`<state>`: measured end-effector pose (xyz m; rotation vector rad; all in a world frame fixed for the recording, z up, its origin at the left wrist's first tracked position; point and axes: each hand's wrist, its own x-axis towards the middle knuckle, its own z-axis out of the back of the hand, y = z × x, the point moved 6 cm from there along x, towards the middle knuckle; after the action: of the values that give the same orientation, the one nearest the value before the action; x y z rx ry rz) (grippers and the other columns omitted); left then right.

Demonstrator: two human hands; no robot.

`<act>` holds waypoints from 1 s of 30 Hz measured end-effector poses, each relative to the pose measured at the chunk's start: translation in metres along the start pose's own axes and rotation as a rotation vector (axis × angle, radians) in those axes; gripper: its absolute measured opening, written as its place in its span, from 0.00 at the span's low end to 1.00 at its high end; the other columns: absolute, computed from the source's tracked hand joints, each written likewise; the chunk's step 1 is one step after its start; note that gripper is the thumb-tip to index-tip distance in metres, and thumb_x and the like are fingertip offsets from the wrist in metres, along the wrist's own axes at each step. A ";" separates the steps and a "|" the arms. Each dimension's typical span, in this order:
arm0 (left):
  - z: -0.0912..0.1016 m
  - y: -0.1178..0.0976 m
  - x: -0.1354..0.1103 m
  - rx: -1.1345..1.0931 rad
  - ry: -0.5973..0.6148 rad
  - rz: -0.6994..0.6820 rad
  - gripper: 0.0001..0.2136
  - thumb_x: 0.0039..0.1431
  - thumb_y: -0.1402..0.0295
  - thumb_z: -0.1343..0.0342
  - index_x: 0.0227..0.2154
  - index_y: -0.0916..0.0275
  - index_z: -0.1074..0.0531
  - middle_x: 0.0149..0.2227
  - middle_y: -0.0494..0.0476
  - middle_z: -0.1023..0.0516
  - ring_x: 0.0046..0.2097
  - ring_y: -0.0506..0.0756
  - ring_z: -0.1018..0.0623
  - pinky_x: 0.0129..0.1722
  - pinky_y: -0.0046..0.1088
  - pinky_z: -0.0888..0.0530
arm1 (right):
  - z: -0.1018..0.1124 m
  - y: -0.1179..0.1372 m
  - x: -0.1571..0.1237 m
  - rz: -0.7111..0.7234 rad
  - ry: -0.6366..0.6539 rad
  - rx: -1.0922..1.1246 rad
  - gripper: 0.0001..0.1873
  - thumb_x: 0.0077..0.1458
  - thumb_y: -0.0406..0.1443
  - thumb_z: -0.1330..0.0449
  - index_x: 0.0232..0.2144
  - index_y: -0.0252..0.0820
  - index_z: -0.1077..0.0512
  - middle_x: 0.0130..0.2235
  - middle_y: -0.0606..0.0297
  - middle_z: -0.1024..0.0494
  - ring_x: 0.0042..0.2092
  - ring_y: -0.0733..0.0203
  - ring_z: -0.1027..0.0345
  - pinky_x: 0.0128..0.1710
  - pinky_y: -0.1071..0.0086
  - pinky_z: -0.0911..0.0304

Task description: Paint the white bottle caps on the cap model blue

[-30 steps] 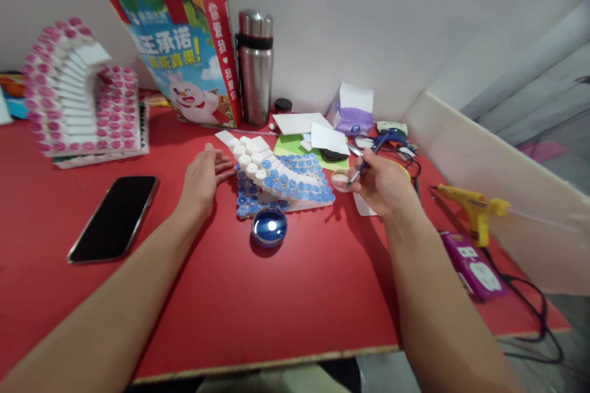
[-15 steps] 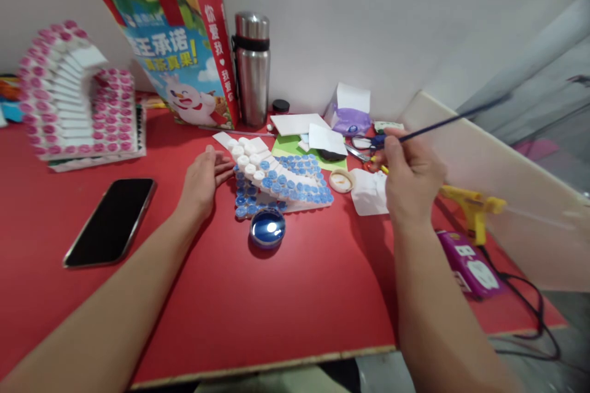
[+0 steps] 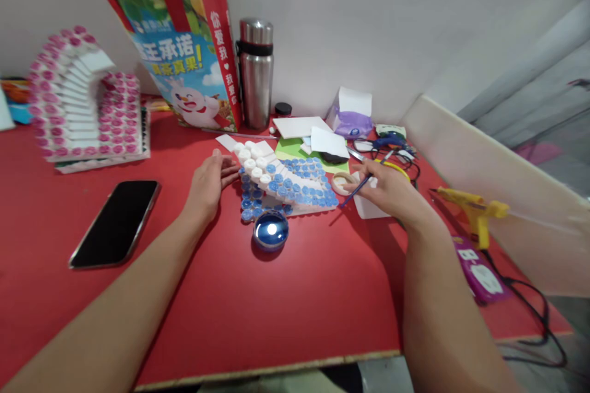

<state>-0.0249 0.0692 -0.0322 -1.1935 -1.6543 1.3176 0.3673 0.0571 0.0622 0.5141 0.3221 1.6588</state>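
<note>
A curved craft model point(image 3: 299, 190) lies on the red table, covered in small rolled discs, blue-topped at the right and plain white at the upper left. My left hand point(image 3: 206, 187) rests on the table at the model's left side, fingers stretched out with the tips at its edge. Between the fingers of my right hand point(image 3: 391, 187) is a thin blue paintbrush point(image 3: 356, 191), slanting down toward the model's right corner. Whether its tip touches the model I cannot tell. In front of the model stands a small round pot of glossy blue paint point(image 3: 270, 231).
Left are a phone point(image 3: 116, 224) and a pink-and-white disc model point(image 3: 74, 104). Behind stand a shopping bag point(image 3: 184, 55) and a steel flask point(image 3: 257, 73). A tape roll point(image 3: 341, 183), glasses point(image 3: 364, 145) and a yellow glue gun point(image 3: 477, 212) lie at the right.
My right hand has lowered and turned, swinging the brush from pointing up and right to pointing down and left near the model. My left hand stays beside the model. The view has shifted slightly.
</note>
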 end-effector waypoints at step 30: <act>-0.029 -0.114 -0.074 0.281 0.193 -0.672 0.19 0.72 0.47 0.29 0.57 0.51 0.18 0.60 0.61 0.17 0.57 0.64 0.15 0.61 0.47 0.16 | -0.009 0.094 -0.033 0.396 -0.138 0.710 0.22 0.60 0.42 0.20 0.37 0.53 0.32 0.64 0.58 0.10 0.71 0.43 0.17 0.73 0.41 0.26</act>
<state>-0.0007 0.0019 0.0875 -0.5039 -1.4792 0.9270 0.2852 0.0111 0.0958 1.2828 0.7515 1.8526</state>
